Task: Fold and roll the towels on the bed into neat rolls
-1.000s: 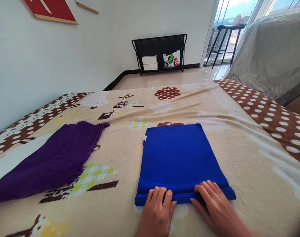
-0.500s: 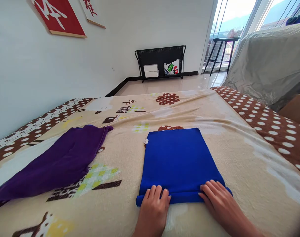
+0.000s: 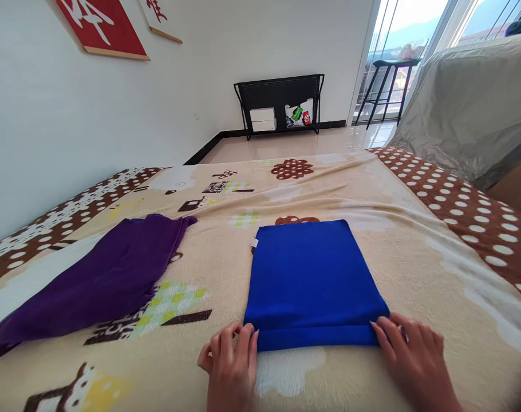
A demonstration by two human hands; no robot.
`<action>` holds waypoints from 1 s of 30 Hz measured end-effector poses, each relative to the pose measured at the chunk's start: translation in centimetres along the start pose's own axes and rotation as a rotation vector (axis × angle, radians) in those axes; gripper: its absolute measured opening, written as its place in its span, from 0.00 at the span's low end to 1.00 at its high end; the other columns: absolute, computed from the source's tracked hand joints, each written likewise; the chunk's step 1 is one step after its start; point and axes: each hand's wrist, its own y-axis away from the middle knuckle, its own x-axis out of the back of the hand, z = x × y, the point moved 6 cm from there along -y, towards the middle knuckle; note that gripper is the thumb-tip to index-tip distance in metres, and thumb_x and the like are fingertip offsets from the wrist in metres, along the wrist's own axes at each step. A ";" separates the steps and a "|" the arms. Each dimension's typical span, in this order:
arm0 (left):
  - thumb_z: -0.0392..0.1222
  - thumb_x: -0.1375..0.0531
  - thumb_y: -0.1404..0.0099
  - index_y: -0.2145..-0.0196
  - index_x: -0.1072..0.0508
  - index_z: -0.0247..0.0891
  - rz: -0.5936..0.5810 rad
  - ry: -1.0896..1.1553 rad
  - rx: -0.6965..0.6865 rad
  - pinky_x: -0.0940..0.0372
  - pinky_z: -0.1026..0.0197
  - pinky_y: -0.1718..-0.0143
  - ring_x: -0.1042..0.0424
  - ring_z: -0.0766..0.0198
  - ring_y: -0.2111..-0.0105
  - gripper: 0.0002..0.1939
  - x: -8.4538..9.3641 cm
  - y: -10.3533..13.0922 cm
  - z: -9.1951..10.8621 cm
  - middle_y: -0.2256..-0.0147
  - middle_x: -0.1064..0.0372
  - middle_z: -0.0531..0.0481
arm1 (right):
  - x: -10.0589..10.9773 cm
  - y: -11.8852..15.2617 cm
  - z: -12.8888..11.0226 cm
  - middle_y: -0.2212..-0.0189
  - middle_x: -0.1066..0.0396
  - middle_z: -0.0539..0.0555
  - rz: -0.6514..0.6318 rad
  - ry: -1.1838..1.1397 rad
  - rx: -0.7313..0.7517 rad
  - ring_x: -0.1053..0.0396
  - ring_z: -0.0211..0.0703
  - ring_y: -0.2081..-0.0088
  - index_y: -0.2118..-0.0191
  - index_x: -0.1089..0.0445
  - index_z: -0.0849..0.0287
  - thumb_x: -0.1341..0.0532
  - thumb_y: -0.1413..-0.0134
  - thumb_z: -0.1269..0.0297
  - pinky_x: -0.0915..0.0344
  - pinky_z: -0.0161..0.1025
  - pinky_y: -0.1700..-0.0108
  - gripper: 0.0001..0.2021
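Blue cloth (image 3: 314, 274) lies flat on the blanket (image 3: 419, 269), its near edge doubled into a band whose ends I pinch with left hand (image 3: 229, 363) and right hand (image 3: 417, 357); turning it requires even pressure.

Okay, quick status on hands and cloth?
Left hand and right hand at ends of blue cloth's near fold. Cloth otherwise flat. Purple cloth off left, not in the way.
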 end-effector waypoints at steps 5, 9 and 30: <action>0.27 0.47 0.33 0.57 0.26 0.37 0.073 0.318 -0.113 0.37 0.55 0.53 0.27 0.60 0.60 0.13 -0.3 -0.7 8.1 0.62 0.26 0.44 | -0.1 -2.4 -7.7 0.56 0.24 0.55 0.017 -0.321 0.142 0.29 0.44 0.54 0.55 0.27 0.58 0.53 0.34 0.74 0.41 0.45 0.48 0.17; 0.27 0.52 0.32 0.50 0.27 0.35 -0.022 0.328 -0.251 0.38 0.58 0.46 0.27 0.61 0.50 0.19 -1.3 -0.7 8.6 0.53 0.24 0.45 | -1.2 -1.9 -7.4 0.49 0.26 0.52 -0.078 -0.344 0.198 0.30 0.39 0.47 0.46 0.30 0.58 0.53 0.36 0.74 0.40 0.39 0.44 0.20; 0.44 0.48 0.28 0.31 0.50 0.41 -0.330 0.051 -0.118 0.47 0.47 0.37 0.41 0.57 0.36 0.30 -2.2 -0.4 2.4 0.35 0.42 0.46 | -2.4 0.0 -1.3 0.33 0.47 0.59 -0.349 -0.069 0.063 0.46 0.49 0.33 0.30 0.53 0.63 0.49 0.34 0.51 0.52 0.51 0.33 0.33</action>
